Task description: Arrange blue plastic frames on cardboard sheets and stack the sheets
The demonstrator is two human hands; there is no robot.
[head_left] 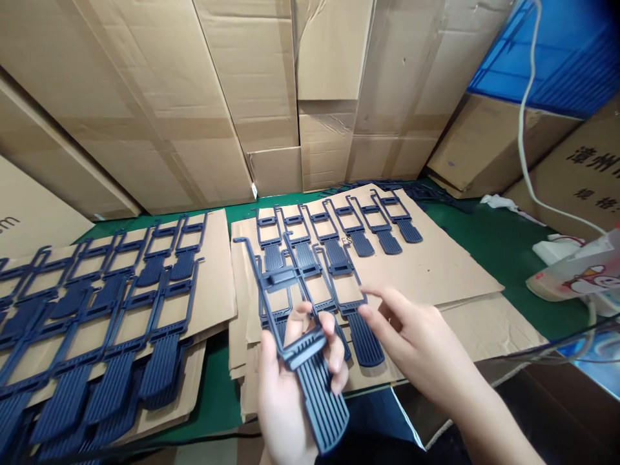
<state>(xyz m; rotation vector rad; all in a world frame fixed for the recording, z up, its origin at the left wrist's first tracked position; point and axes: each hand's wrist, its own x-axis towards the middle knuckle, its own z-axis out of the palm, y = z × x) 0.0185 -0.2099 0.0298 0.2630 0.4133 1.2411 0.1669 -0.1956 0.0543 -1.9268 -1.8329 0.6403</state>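
Observation:
My left hand (295,381) is wrapped round a dark blue plastic frame part (322,400), whose ribbed paddle points down toward me and whose two hooked arms reach up and left. To its right, my right hand (411,336) hovers with thumb and index finger apart and nothing between them. It is beside another dark part (367,336) lying on the cardboard; whether a fingertip touches that part I cannot tell. More such parts stand in rows on the cardboard sheet (436,258) behind my hands.
Several like parts (162,368) cover a second cardboard stack at left. Large cartons (169,97) wall off the back of the green table (213,387). At right are a blue crate (547,58), a white cable (522,129) and a clear printed bag (576,268).

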